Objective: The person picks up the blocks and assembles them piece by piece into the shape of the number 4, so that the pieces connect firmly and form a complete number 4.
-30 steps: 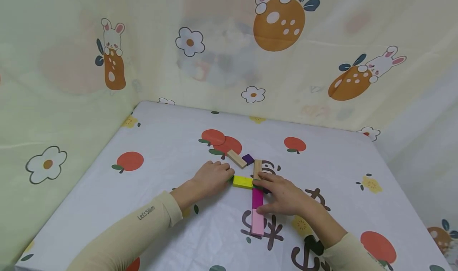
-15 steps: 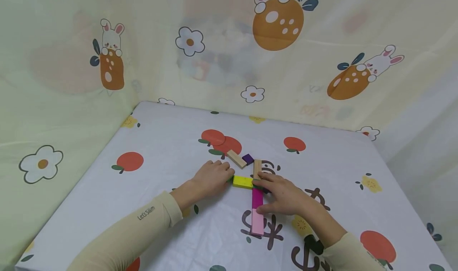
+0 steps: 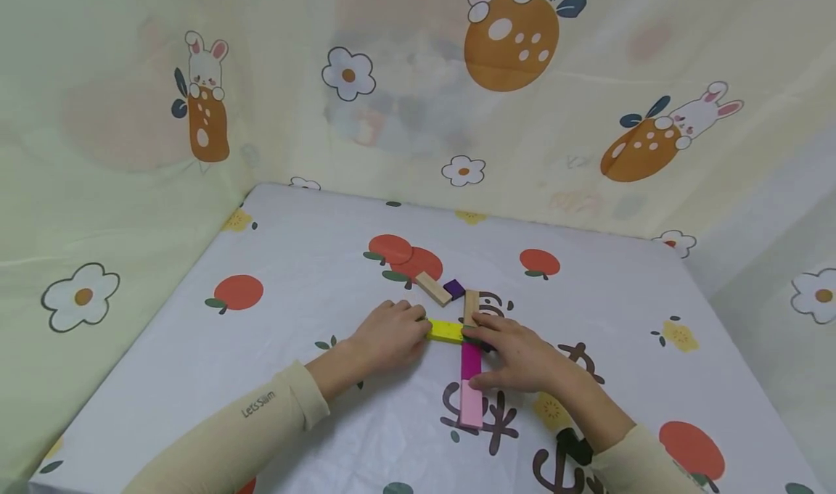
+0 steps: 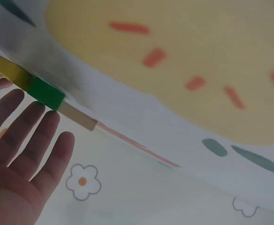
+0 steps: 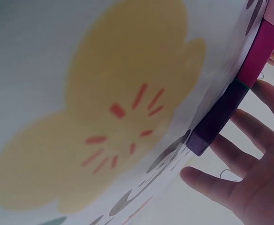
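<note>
In the head view, a yellow block (image 3: 446, 331) meets a column made of a plain wooden block (image 3: 472, 307), a magenta block (image 3: 471, 361) and a pink block (image 3: 471, 405). My left hand (image 3: 392, 334) is at the yellow block's left end. The left wrist view shows its extended fingers with tips against a green block (image 4: 46, 93), which the hand mostly hides from the head camera. My right hand (image 3: 522, 352) spreads over the column's right side, thumb by the pink and magenta joint. In the right wrist view its straight fingers lie along a dark purple block (image 5: 218, 117).
Behind the row lie a loose wooden block (image 3: 433, 289) and a small purple block (image 3: 454, 289). A white cloth printed with fruit covers the table (image 3: 313, 247). Patterned curtains (image 3: 405, 117) hang behind and at both sides. A black device (image 3: 575, 447) sits at the right wrist.
My left hand has shifted slightly toward me and now covers the green block's visible end and the yellow block's left tip. The right hand and the other blocks stay put.
</note>
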`<action>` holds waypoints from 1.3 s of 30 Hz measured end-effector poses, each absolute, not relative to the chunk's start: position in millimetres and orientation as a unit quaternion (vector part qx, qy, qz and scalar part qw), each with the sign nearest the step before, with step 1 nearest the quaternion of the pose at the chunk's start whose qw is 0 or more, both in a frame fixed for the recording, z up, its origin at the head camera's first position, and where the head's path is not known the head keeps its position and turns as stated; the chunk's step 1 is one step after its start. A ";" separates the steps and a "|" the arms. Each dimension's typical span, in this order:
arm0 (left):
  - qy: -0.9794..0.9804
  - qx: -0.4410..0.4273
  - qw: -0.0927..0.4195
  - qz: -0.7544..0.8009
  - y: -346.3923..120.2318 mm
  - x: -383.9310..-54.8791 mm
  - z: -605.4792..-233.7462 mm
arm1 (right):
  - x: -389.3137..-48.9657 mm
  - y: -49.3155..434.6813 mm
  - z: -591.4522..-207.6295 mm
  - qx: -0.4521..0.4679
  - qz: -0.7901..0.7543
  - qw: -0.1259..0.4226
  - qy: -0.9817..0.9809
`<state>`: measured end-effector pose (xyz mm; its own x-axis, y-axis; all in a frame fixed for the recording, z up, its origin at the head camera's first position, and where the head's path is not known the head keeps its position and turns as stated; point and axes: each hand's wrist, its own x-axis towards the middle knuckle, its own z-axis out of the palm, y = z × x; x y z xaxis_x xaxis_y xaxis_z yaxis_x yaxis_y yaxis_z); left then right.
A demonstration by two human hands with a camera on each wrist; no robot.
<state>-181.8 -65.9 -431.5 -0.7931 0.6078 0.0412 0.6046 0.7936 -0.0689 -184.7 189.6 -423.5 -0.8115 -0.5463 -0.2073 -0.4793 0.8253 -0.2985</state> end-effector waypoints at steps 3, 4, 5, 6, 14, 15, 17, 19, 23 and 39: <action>-0.946 -0.322 0.028 0.031 -65.3 -180.6 -431.3 | -185.2 189.3 -422.9 -0.275 -0.113 0.143 0.944; -0.946 -0.322 0.028 0.031 -65.3 -180.5 -431.8 | -185.3 189.0 -422.5 -0.276 -0.111 0.144 0.944; -0.946 -0.322 0.027 0.031 -65.3 -180.4 -432.0 | -185.4 188.5 -421.9 -0.276 -0.110 0.144 0.944; -0.945 -0.323 0.028 0.030 -65.3 -180.4 -432.6 | -185.6 188.0 -421.1 -0.279 -0.106 0.142 0.944; -0.946 -0.320 0.029 0.032 -64.1 -180.2 -434.8 | -190.5 178.3 -411.4 -0.279 -0.068 0.138 0.948; -0.946 -0.320 0.029 0.031 -63.8 -179.9 -434.6 | -191.4 177.0 -410.1 -0.280 -0.066 0.136 0.948; -0.946 -0.321 0.028 0.029 -63.1 -179.8 -435.0 | -194.3 175.0 -408.9 -0.288 -0.063 0.123 0.948; -0.946 -0.321 0.028 0.030 -62.7 -179.6 -435.7 | -198.1 172.8 -407.9 -0.295 -0.066 0.106 0.947; -0.946 -0.322 0.036 0.035 -63.5 -179.3 -436.6 | -209.1 168.4 -406.6 -0.319 -0.075 0.064 0.943; -0.939 -0.333 0.071 0.049 -65.4 -177.4 -438.8 | -253.5 139.4 -408.0 -0.286 -0.113 0.067 0.949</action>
<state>-177.4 -65.4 -438.8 -0.7683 0.6321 0.1004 0.6183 0.7736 -0.1389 -253.5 139.4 -408.0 -0.8276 -0.5578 -0.0630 -0.5272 0.8110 -0.2537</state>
